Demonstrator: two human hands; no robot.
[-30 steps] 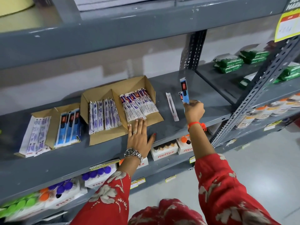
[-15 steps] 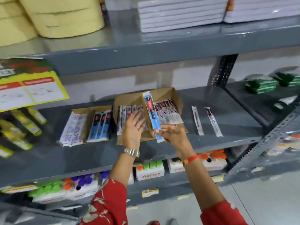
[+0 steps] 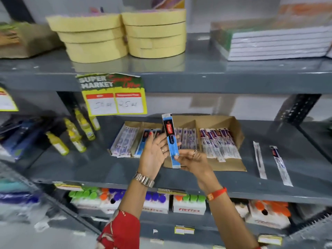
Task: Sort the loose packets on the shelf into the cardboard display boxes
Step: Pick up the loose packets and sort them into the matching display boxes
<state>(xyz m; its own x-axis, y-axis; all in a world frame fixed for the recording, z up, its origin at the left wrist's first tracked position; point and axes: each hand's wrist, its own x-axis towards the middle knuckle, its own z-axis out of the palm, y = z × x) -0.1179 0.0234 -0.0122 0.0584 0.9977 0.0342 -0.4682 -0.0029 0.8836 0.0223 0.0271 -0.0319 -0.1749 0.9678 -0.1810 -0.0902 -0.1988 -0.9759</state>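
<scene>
My right hand (image 3: 193, 159) pinches the lower end of a long blue packet (image 3: 170, 141) and holds it upright in front of the shelf. My left hand (image 3: 155, 152) is flat and open, its fingers spread just left of the packet, over the left cardboard box (image 3: 133, 125), which holds white and blue packets. The right cardboard box (image 3: 231, 123) holds purple-and-white packets. Two loose packets lie on the grey shelf to the right: a white one (image 3: 259, 159) and a white one with a dark top (image 3: 280, 165).
Yellow bottles (image 3: 75, 132) lie on the shelf to the left, under a yellow price sign (image 3: 115, 97). Round yellow stacks (image 3: 122, 35) and notebooks (image 3: 274, 44) sit on the shelf above. Boxes of coloured caps (image 3: 188, 203) fill the shelf below.
My right hand has carried the blue packet leftward from the right end of the shelf to the boxes. My left hand has lifted off the shelf edge and opened beside it. The view has tilted up.
</scene>
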